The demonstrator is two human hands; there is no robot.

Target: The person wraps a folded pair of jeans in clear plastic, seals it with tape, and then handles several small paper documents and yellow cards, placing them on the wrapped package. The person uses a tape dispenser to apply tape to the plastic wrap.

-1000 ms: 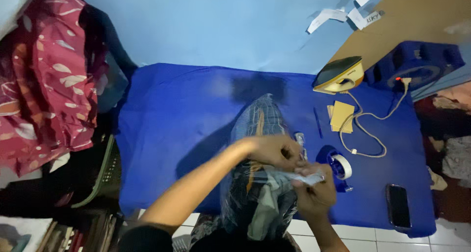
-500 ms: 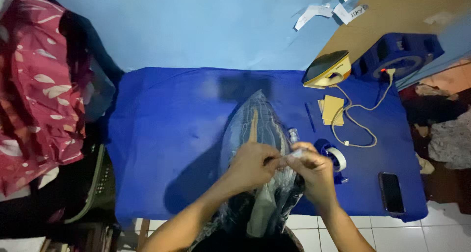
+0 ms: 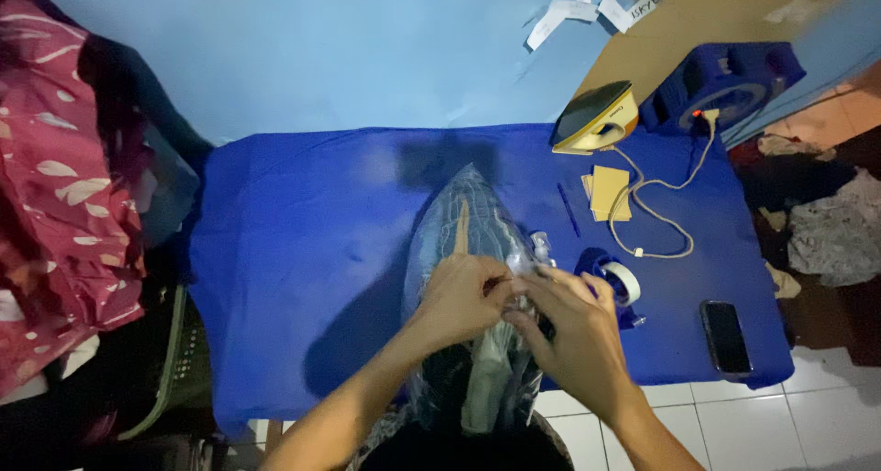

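A clear plastic bag with folded dark patterned cloth inside (image 3: 470,223) lies lengthwise on the blue-covered table (image 3: 294,251), its near end hanging over the front edge. My left hand (image 3: 463,297) pinches the plastic at the bag's middle. Beside it, my right hand (image 3: 574,329) presses on the same spot, the fingers of both hands meeting over the bag. A blue tape dispenser with a white roll (image 3: 619,283) sits just right of my right hand.
A yellow iron (image 3: 596,118) stands at the back right, its cord (image 3: 656,214) looping over small tan cards (image 3: 608,191). A pen (image 3: 569,210), a dark phone (image 3: 725,336), a blue box (image 3: 725,81) and red patterned cloth (image 3: 55,196) at left surround the table.
My hands have come together over the middle of the bag; the right hand, earlier holding a strip near the tape dispenser, now presses on the plastic. The view shifted slightly.
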